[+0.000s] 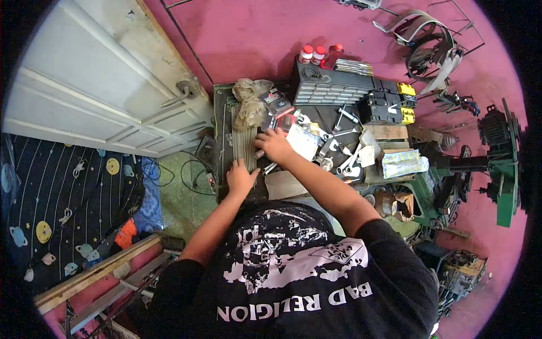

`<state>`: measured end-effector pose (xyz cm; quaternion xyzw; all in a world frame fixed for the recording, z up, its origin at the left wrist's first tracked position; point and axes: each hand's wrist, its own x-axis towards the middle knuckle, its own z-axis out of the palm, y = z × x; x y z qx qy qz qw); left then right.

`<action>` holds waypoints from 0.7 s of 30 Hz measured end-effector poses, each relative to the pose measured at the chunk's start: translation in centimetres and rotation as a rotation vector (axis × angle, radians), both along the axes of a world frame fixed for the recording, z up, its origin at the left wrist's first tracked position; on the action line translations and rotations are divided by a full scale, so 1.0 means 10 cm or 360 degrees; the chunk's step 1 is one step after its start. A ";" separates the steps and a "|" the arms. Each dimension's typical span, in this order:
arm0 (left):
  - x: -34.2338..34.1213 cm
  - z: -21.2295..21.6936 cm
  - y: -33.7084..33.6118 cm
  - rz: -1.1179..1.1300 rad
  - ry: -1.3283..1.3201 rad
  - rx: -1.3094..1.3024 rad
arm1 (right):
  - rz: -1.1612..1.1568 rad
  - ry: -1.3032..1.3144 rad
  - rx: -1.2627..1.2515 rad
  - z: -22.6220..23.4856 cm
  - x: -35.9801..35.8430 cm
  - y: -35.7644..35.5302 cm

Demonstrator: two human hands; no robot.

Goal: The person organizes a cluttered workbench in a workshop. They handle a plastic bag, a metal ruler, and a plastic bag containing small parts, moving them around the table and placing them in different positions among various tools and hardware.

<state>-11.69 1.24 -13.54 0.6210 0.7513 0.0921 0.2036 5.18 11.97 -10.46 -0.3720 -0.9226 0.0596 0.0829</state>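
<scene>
My left hand (241,178) rests over the near end of a bundle of long thin tan rods (244,148), its fingers stretched out and the thumb apart. The rods lie lengthwise along the left side of the workbench. My right hand (275,146) is just right of the bundle, fingers curled down over a small brownish cylinder (259,153) whose end shows by the thumb; the rest is hidden. Beyond the rods lies a crumpled translucent plastic bag (251,107). A white sheet of paper (303,141) and a red package (285,122) lie beside my right hand.
Several wrenches (345,133) are spread over the bench's right half. A small-drawer cabinet (333,90) stands at the back, with red-capped bottles (312,53) on top. Black and yellow boxes (389,104) adjoin it. A white door (107,85) is left; a green machine (505,192) is right.
</scene>
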 end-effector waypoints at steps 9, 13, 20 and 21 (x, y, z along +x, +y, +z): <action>0.19 0.03 -0.06 0.0245 0.0497 0.0004 | 0.0701 -0.0908 0.0321 -0.31 -0.72 0.62; 0.18 0.08 0.00 0.0332 0.0530 -0.0109 | 0.0791 -0.0955 0.0497 -0.60 -0.83 0.75; -0.05 0.00 0.02 0.0440 0.0682 -0.0176 | 0.0856 -0.0781 0.0662 -0.82 -1.09 0.83; -0.08 -0.02 0.03 0.0417 0.0692 -0.0191 | 0.0855 -0.0616 0.0645 -0.84 -1.10 0.84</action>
